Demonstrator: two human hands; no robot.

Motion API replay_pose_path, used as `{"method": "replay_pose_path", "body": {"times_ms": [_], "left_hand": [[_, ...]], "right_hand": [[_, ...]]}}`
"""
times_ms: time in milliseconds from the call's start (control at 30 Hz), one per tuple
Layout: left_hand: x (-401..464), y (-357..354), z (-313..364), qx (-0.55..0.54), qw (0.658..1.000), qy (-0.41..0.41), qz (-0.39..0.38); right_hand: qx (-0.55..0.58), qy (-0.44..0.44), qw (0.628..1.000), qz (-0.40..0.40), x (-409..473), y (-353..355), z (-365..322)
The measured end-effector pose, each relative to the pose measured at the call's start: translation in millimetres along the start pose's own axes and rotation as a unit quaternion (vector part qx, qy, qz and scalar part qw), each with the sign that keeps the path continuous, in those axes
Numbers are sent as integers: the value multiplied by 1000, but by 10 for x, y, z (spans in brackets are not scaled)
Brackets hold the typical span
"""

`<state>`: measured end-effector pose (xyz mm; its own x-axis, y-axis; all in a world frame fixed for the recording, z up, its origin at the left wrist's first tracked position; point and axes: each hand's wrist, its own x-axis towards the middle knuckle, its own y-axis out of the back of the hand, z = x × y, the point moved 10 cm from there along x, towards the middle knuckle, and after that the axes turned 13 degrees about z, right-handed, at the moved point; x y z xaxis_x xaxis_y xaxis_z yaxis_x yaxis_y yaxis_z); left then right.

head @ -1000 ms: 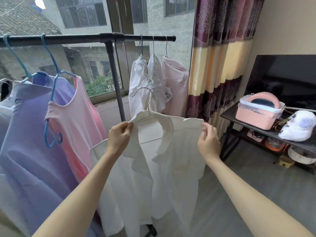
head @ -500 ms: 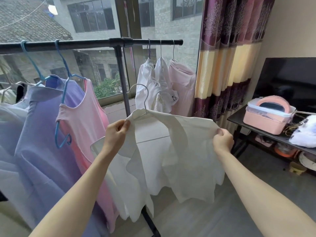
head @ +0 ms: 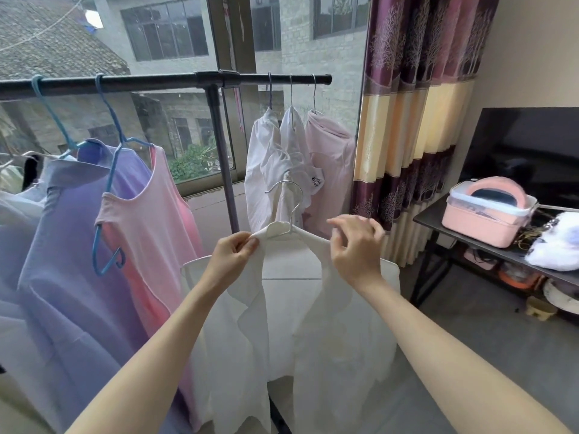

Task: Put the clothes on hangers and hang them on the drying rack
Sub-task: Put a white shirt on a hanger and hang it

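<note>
A white open-front shirt (head: 332, 333) hangs on a silver wire hanger (head: 289, 202) in front of me, below the black rack bar (head: 156, 83). My left hand (head: 233, 256) pinches the shirt's collar at its left side. My right hand (head: 355, 245) is on the right shoulder near the collar, fingers curled over the fabric and blurred. The hanger's hook is free of the bar. On the bar hang a purple shirt (head: 72, 245) and a pink top (head: 150, 214) on blue hangers, and at the far end two white garments (head: 275, 164) and a pale pink one (head: 332, 158).
The rack's upright post (head: 221, 158) stands behind the held shirt. A window lies behind the rack and a striped curtain (head: 416, 120) to the right. A dark table (head: 488, 242) at right carries a pink box (head: 488, 211) and a white fluffy item (head: 554, 242).
My right hand has moved left from the shirt's outer right edge to the shoulder near the collar. The shirt now hangs straighter on the hanger. The view has shifted slightly.
</note>
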<state>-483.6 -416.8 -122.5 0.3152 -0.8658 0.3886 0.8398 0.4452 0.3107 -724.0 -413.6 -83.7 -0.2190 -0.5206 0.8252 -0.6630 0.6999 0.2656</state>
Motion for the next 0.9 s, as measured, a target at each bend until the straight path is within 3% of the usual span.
{"method": "replay_pose_path", "body": {"times_ms": [133,233,300,400,467,667,733,900], "left_hand": [[-70,-137,125,-49,997,-6,-55],[-113,-157,119,-51,996,3,-79],[-87,-92,34,29,997,0,-73],[37,111,-75,313,947,-17,-67],[149,337,46,398,916,-40,-36],[507,1172,938,494,843,-171,125],[649,1498,1083,512,826,-167,166],[994,2031,1004,558,807,-94,172]], "right_hand": [[133,25,974,-180,-30,-397,-357],[169,-8,955,-243,35,-558,-454],[158,-24,951,-265,36,-640,-475],[132,-34,951,-277,30,-757,-528],[116,-29,951,-287,71,-859,-651],[97,11,952,-291,504,-1170,-1323],[116,35,956,-269,743,-1260,-1638],[106,54,971,-208,1255,-1456,-2172]]}}
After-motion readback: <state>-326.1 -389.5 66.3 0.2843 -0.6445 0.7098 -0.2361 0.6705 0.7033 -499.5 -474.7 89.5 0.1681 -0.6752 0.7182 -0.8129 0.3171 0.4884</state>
